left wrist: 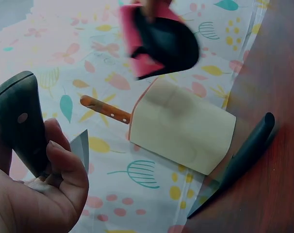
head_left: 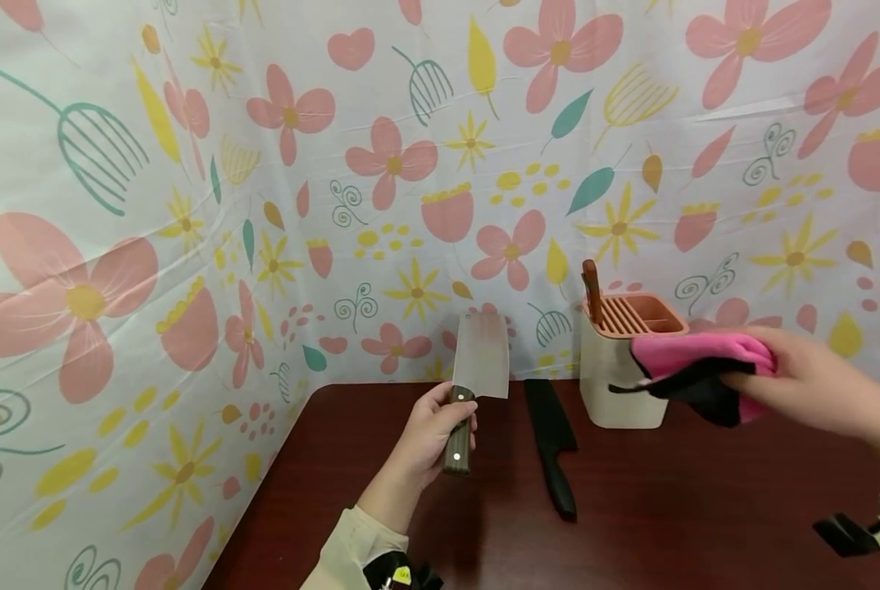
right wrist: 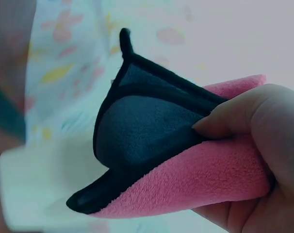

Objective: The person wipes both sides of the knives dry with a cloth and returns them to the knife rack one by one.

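In the head view my left hand [head_left: 428, 434] grips a cleaver [head_left: 482, 356] by its dark riveted handle, the broad steel blade pointing up and away. The left wrist view shows the fingers curled round that handle [left wrist: 23, 116], with a bit of blade beyond. My right hand [head_left: 809, 381] holds a folded pink and black cloth [right wrist: 186, 174] in the air, thumb on its dark side. This cloth hangs in front of the upper right part of a cream knife holder [head_left: 617, 385]. A black knife [head_left: 551, 442] lies on the table between the cleaver and the holder.
The holder has an orange slotted top [head_left: 642, 315], with a brown-handled knife [head_left: 592, 291] standing in it. Underneath is a dark red-brown table [head_left: 669, 516]. A flower-printed sheet [head_left: 425, 164] hangs behind the table and along its left side.
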A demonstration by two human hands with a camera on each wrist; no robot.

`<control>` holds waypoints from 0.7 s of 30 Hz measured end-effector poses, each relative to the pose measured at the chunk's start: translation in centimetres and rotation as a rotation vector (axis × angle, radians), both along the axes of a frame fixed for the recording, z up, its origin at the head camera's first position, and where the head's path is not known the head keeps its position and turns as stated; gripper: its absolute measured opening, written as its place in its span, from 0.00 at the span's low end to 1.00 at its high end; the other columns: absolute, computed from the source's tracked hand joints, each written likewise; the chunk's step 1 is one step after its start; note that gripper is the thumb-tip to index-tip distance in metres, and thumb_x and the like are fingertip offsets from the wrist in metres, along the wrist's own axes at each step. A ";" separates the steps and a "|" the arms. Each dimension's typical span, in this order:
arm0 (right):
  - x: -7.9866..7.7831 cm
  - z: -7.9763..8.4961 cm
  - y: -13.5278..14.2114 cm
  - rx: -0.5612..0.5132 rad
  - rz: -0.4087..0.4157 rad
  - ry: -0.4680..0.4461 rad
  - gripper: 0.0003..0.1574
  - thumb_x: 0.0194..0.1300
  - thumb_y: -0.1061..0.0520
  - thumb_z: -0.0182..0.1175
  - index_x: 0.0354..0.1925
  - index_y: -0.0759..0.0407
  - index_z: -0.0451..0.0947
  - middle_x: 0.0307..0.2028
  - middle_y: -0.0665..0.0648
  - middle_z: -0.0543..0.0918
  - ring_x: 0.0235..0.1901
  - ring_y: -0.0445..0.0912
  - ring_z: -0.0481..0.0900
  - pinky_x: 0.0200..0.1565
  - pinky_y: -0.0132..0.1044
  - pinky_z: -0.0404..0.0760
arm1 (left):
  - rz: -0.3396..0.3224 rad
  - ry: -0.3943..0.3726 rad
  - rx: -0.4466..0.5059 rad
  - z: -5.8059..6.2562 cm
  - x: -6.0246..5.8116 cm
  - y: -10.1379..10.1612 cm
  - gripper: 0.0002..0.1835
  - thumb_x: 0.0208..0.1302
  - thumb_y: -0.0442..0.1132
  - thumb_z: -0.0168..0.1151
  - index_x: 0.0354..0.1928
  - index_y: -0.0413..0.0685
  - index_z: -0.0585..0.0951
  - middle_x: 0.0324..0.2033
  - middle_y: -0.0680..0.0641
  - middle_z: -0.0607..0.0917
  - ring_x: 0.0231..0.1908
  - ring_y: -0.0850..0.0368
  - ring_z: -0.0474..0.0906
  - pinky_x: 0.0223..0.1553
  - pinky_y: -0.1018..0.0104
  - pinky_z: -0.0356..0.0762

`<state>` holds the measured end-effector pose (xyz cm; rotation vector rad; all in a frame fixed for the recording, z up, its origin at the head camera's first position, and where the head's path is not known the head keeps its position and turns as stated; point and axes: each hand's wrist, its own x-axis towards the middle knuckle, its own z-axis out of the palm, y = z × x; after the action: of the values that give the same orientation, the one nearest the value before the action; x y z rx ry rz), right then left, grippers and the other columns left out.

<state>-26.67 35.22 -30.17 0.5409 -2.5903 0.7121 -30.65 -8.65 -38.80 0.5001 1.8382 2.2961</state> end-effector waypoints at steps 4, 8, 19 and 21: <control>-0.8 3.7 -3.9 0.020 0.120 0.125 0.17 0.58 0.65 0.73 0.41 0.48 0.80 0.19 0.43 0.69 0.20 0.37 0.67 0.23 0.32 0.64 | 0.002 -0.012 0.002 0.0 0.1 0.0 0.20 0.73 0.36 0.59 0.63 0.38 0.72 0.28 0.51 0.80 0.24 0.60 0.77 0.27 0.69 0.81; -2.0 7.2 -8.0 0.075 0.131 0.138 0.15 0.61 0.63 0.70 0.42 0.47 0.81 0.18 0.44 0.67 0.18 0.37 0.65 0.24 0.33 0.64 | -0.004 -0.025 0.007 -0.1 0.1 0.1 0.21 0.73 0.37 0.59 0.64 0.39 0.72 0.29 0.51 0.80 0.26 0.60 0.77 0.28 0.68 0.81; -8.7 10.8 -18.0 0.119 0.077 0.239 0.15 0.61 0.65 0.57 0.44 0.52 0.81 0.29 0.56 0.80 0.26 0.50 0.71 0.30 0.42 0.69 | -0.013 -0.024 0.006 -0.4 0.1 0.5 0.20 0.75 0.39 0.57 0.63 0.38 0.72 0.28 0.50 0.80 0.24 0.61 0.77 0.27 0.69 0.81; -10.0 10.2 -19.4 0.115 0.074 0.276 0.15 0.59 0.66 0.57 0.44 0.53 0.81 0.31 0.56 0.82 0.28 0.52 0.72 0.32 0.43 0.71 | -0.020 -0.026 0.005 -0.4 0.2 0.5 0.20 0.75 0.39 0.57 0.63 0.38 0.72 0.29 0.49 0.80 0.24 0.61 0.77 0.27 0.69 0.81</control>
<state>-36.72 15.81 -19.95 0.7196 -2.3725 0.4745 -30.43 -8.17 -39.18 0.4847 1.8081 2.2839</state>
